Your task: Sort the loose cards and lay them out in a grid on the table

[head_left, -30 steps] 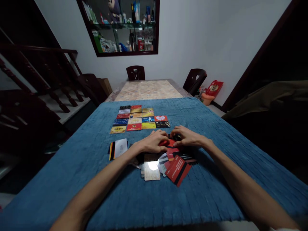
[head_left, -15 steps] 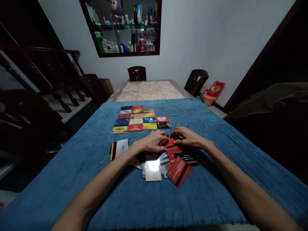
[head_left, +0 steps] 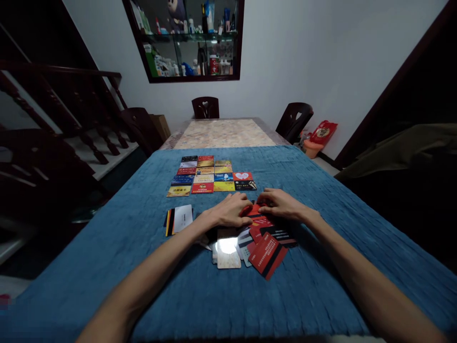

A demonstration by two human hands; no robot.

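Observation:
My left hand [head_left: 233,209] and my right hand [head_left: 279,203] meet over a heap of cards on the blue cloth. Between them is a red card [head_left: 255,214] with a dark stripe, gripped by the fingers of both hands. Just below it another red card with a yellow mark [head_left: 263,223] peeks out. The heap continues toward me with a red striped card [head_left: 267,256], a black card [head_left: 279,233] and a shiny pale card [head_left: 229,259]. Left of my left wrist lies a fanned stack topped by a white card [head_left: 183,218].
Beyond my hands, several colourful cards form rows, among them a gold card [head_left: 179,191] and a white-heart card [head_left: 243,176]. A blue cloth [head_left: 143,281] covers the near table. Dark wooden chairs [head_left: 206,108] stand around the far end, below a glass-shelved cabinet [head_left: 189,35].
The view has shifted slightly, moving everything a little to the right. Around the red card my hands have barely moved, and a yellow-marked red card now shows beneath it.

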